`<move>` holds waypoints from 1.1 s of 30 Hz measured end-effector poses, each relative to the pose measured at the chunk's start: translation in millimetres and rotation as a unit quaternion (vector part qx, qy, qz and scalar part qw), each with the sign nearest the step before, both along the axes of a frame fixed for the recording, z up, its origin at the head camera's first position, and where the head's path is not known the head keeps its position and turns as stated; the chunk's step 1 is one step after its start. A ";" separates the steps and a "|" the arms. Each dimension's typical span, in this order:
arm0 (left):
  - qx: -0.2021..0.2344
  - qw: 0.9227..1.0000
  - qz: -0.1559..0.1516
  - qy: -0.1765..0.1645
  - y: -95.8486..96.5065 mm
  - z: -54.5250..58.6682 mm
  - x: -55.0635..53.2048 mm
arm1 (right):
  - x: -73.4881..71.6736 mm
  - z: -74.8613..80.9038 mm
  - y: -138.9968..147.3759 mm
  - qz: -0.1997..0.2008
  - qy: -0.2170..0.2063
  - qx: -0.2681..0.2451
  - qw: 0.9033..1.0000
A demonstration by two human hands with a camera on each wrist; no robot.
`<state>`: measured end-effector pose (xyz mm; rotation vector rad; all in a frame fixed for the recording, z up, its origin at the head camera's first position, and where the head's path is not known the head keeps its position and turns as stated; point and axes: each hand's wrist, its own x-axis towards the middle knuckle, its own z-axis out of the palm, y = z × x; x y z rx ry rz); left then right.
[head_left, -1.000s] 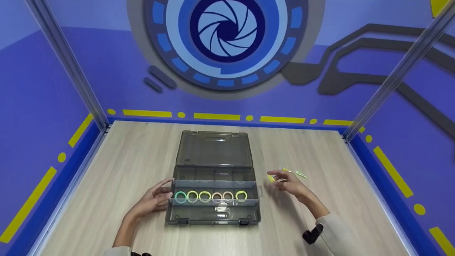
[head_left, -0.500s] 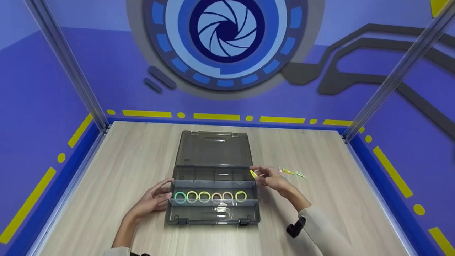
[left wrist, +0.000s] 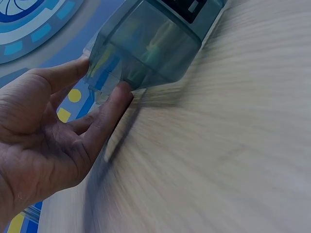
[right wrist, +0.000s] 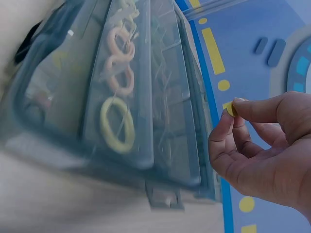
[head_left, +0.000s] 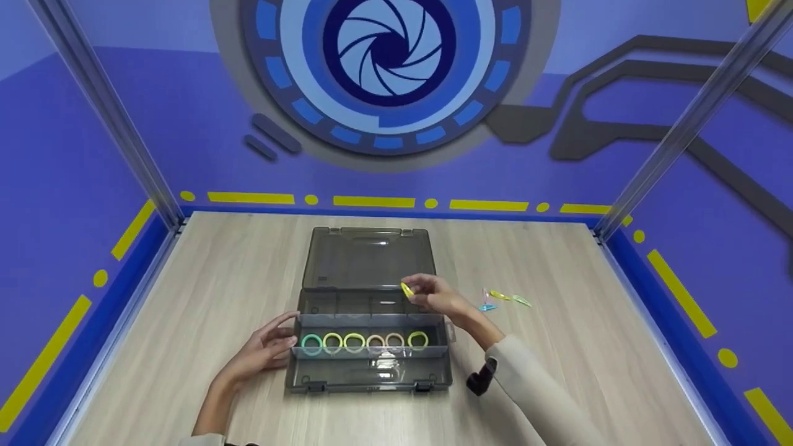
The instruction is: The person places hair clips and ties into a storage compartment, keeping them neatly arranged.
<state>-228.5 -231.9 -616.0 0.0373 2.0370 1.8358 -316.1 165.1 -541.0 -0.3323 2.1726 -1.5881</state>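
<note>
My right hand (head_left: 437, 296) pinches a small yellow hair clip (head_left: 406, 289) between thumb and fingertips, above the back part of a smoky see-through organizer box (head_left: 372, 387). The clip (right wrist: 230, 108) is mostly hidden by the fingers in the right wrist view. My left hand (head_left: 263, 350) rests against the box's left side, fingers fairly straight; in the left wrist view its fingertips touch the box wall (left wrist: 155, 43). In the middle compartment, several ring-shaped hair ties stand in a row, from a green one (head_left: 311, 344) at the left to a yellow one (head_left: 417, 341) at the right.
The box lid (head_left: 370, 257) lies open toward the back. Right of the box, several small clips lie on the wooden table (head_left: 545, 371): a yellow clip (head_left: 499, 295), a pale green clip (head_left: 521, 301), a blue clip (head_left: 488, 307) and a pink one (head_left: 485, 295). Patterned panels surround the table.
My right hand has carried the yellow clip leftward from the table's right side to over the back of the box. The left hand has stayed at the box's side.
</note>
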 end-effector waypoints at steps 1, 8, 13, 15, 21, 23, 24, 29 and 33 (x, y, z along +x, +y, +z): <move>-0.001 1.000 0.000 0.000 0.2 0.5 -0.1 | -1.3 -0.5 -4.5 0.003 0.001 -0.004 1.000; 0.002 1.000 0.001 -0.008 2.6 0.7 0.9 | -8.1 -7.0 -36.3 0.023 -0.002 -0.036 0.999; 0.005 1.000 -0.001 -0.017 3.1 1.8 -0.1 | -11.9 -10.4 -61.4 0.007 -0.013 -0.047 0.999; 0.003 1.000 0.001 -0.018 2.5 2.7 -0.1 | -13.8 -12.4 -72.3 0.004 -0.010 -0.052 0.999; 0.003 1.000 0.006 -0.024 0.1 4.1 0.7 | -16.7 -18.5 -103.3 0.005 0.009 -0.056 0.998; 0.006 1.000 0.005 -0.026 -0.1 4.1 0.5 | -17.0 -20.9 -111.3 0.009 0.022 -0.052 0.998; 0.007 1.000 0.005 -0.026 0.0 3.9 0.2 | -17.2 -22.2 -114.9 0.011 0.029 -0.048 0.998; 0.011 1.000 0.003 -0.029 1.0 3.0 -1.5 | -16.7 -26.1 -132.2 0.013 0.060 -0.013 0.998; 0.013 1.000 0.000 -0.028 -0.3 2.4 -0.6 | -15.4 -29.9 -145.7 0.015 0.083 0.025 0.996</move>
